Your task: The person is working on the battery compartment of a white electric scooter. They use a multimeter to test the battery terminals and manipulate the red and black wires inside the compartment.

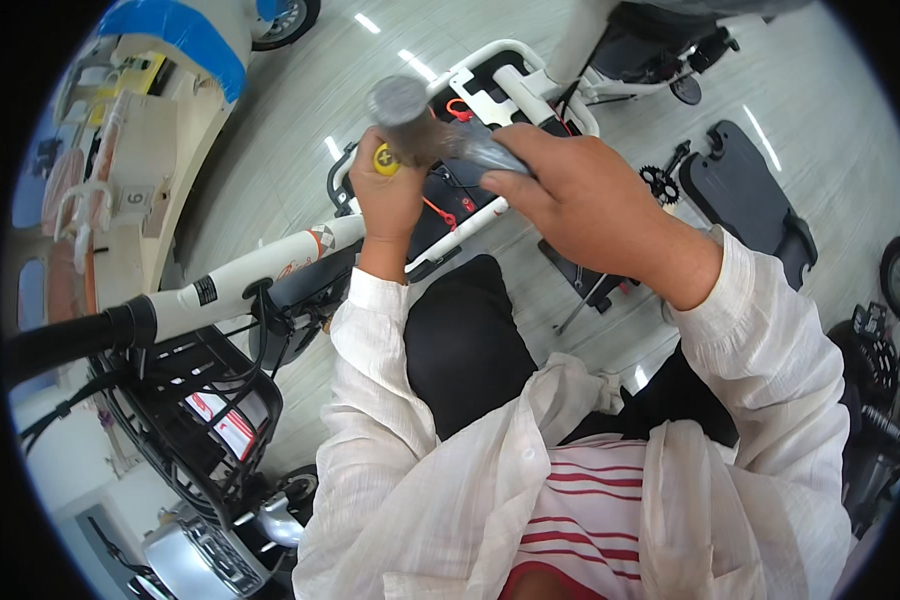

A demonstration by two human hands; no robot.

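Observation:
My left hand [388,205] is closed around a screwdriver, whose yellow handle end [386,159] with a cross mark shows above the fist. The blade is hidden. My right hand [600,205] grips the grey handle of a hammer. The hammer's round metal head [397,102], smeared by motion, is just above and beside the screwdriver's end; I cannot tell if they touch. Both hands are over a white electric bike frame [490,215], where black parts and red-orange wires [440,212] show in an open bay beneath them.
A white tube [240,278] of the bike runs to the left, above a black wire basket [185,420]. On the floor at right lie a dark panel [745,195] and a crank with a chainring [660,183]. A pale counter [190,160] stands at left; other bikes stand around.

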